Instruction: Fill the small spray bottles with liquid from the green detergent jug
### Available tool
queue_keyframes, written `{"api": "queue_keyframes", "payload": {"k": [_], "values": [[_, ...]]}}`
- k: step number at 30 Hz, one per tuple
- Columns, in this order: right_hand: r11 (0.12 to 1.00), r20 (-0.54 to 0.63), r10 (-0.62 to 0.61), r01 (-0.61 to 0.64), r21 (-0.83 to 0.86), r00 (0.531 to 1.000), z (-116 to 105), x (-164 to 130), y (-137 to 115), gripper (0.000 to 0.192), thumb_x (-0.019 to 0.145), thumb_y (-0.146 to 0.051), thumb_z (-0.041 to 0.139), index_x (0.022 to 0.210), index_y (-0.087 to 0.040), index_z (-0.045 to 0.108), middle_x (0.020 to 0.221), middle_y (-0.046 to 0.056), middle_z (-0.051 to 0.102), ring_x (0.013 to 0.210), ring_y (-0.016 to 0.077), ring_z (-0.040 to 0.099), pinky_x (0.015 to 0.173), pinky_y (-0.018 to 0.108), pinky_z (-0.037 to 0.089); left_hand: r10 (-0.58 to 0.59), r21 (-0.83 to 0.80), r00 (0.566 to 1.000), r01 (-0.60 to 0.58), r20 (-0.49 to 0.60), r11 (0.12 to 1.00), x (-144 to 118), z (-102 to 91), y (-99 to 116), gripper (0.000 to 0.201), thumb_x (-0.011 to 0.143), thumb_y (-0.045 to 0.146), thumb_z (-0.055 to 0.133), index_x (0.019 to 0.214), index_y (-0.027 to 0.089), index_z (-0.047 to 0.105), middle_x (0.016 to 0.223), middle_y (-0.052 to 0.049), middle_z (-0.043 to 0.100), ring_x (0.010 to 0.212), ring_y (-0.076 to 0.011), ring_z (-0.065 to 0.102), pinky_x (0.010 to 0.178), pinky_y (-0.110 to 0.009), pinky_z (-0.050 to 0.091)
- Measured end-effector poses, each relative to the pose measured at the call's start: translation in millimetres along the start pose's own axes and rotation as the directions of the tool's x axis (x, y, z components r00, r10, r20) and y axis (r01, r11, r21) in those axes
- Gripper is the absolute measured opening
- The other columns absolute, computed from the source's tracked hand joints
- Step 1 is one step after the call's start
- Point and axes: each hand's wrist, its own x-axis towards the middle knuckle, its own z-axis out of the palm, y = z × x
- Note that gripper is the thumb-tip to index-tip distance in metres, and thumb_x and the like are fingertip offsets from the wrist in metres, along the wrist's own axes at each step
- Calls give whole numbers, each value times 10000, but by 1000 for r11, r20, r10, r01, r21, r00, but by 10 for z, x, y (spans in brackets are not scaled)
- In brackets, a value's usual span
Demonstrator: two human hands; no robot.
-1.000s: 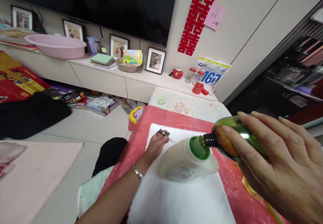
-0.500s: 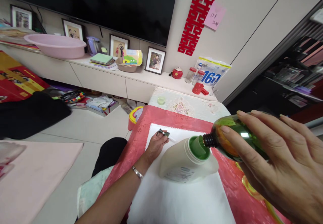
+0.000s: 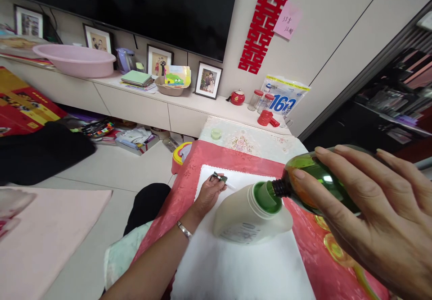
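My right hand is wrapped round a green see-through bottle, tipped nearly level. Its black threaded neck rests at the green pouring spout in the mouth of a big cream-coloured jug. The jug stands upright on a white cloth; whether liquid is flowing I cannot make out. Left of the jug, my left hand lies low over the cloth, fingers closed on a small dark green pump top. A thin pale tube seems to stick out from it toward the jug.
Beneath the white cloth is a red tablecloth. Yellow see-through dishes sit right of the jug. A small green cup stands at the far left corner. Behind, a low cabinet bears jars, frames and a pink basin.
My right hand and the bottle have shifted very slightly, the bottle's base rising a little. The left hand, the pump top and the jug look unchanged.
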Motion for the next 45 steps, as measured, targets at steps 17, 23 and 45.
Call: {"api": "queue_keyframes", "payload": {"k": [17, 23, 45], "values": [[999, -45, -50, 50, 0, 998, 14, 54, 70, 468, 1010, 15, 520, 1410, -219, 580, 1556, 193, 403, 1510, 350, 293, 1220, 585, 313, -11, 0, 1000, 11, -7, 1000, 7, 2, 8, 509, 561, 213, 998, 973, 173, 701, 934, -5, 693, 817, -118, 651, 781, -258, 522], [994, -98, -112, 110, -19, 989, -2, 69, 91, 456, 996, 9, 573, 1404, -192, 594, 1527, 212, 435, 1501, 369, 310, 1207, 602, 319, -11, -3, 1000, 11, -8, 1000, 2, 5, 6, 498, 571, 202, 991, 975, 175, 701, 953, -8, 695, 846, -123, 658, 786, -257, 523], [979, -80, -200, 195, -67, 977, -30, 122, 59, 431, 1016, -30, 577, 1425, -164, 568, 1458, 224, 509, 1510, 384, 278, 1199, 631, 303, -10, 9, 1000, 10, -6, 1000, -4, 7, 13, 482, 591, 199, 982, 986, 169, 708, 950, -15, 705, 839, -127, 653, 791, -267, 508]]}}
